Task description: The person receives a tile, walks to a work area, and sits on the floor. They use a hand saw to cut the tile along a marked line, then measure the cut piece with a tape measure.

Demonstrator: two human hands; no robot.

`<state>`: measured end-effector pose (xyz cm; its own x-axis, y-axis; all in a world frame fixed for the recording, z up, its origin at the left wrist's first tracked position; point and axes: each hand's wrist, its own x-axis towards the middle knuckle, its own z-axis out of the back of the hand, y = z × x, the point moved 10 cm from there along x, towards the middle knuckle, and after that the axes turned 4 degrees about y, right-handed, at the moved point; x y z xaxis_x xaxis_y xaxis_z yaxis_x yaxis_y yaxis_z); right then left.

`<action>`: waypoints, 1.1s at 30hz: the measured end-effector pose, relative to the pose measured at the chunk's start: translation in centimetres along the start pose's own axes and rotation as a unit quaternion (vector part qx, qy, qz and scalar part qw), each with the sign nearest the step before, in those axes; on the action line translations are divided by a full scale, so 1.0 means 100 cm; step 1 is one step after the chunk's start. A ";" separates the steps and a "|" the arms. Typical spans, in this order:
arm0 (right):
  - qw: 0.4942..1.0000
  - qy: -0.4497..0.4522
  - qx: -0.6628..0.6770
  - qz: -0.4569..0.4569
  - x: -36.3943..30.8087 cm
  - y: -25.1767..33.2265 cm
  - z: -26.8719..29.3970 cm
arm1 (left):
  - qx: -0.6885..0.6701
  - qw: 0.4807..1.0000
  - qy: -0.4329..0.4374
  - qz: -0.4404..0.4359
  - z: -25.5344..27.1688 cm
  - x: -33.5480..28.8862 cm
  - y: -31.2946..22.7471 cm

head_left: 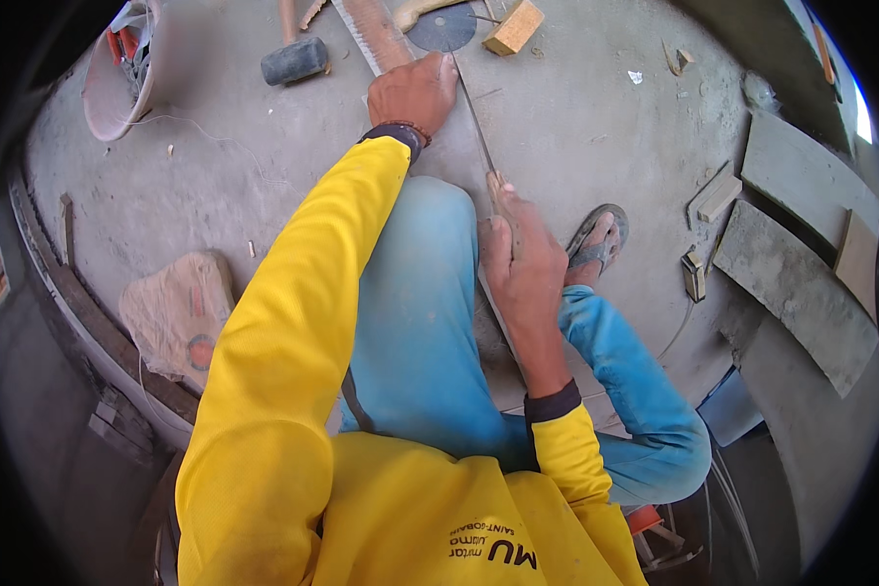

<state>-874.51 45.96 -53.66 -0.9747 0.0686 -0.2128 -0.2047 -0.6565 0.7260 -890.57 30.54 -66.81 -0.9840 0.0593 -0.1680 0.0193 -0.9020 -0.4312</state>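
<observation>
My right hand (527, 259) is wrapped round the wooden handle of a long, slim, dark file (475, 122), which points away from me. Closed over the floor ahead of my knee, my left hand (415, 98) has its thumb and finger against the file's far end. Its palm and what lies under it are hidden. A rusty saw blade (373, 31) with a toothed edge runs out from beyond the left knuckles. Just past the file's tip lie a dark round disc (442, 29) and a small wooden block (515, 27).
A hammer with a black head (295, 61) lies at the far left, near a pale bucket (103, 98) holding red-handled tools. A dusty plastic-wrapped bag (178, 308) sits left of me. Grey boards (801, 293) and a blue container (731, 408) are at the right, past my sandalled foot (596, 246).
</observation>
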 end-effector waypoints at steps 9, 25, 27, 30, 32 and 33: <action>0.999 -0.031 -0.015 0.019 -0.025 0.003 0.009 | 0.006 1.000 0.017 -0.002 -0.004 0.003 -0.003; 1.000 -0.008 -0.010 0.011 -0.006 -0.003 0.000 | -0.013 1.000 0.004 0.004 0.001 0.003 -0.004; 1.000 0.010 -0.021 -0.004 0.035 -0.005 -0.010 | -0.013 1.000 0.017 0.003 -0.005 0.006 -0.011; 1.000 -0.005 -0.010 0.009 0.037 -0.005 -0.007 | -0.018 1.000 0.018 -0.009 -0.010 0.009 -0.014; 1.000 -0.013 -0.010 0.018 -0.001 -0.007 -0.003 | -0.007 1.000 0.014 0.000 -0.004 0.005 -0.001; 1.000 -0.020 -0.013 0.018 -0.014 -0.006 0.003 | -0.003 1.000 0.017 0.003 -0.004 0.002 -0.001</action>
<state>-873.01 46.45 -53.64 -0.9844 0.0745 -0.1596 -0.1673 -0.6787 0.7151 -890.66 30.81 -67.16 -0.9773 0.0688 -0.2003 0.0258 -0.9000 -0.4351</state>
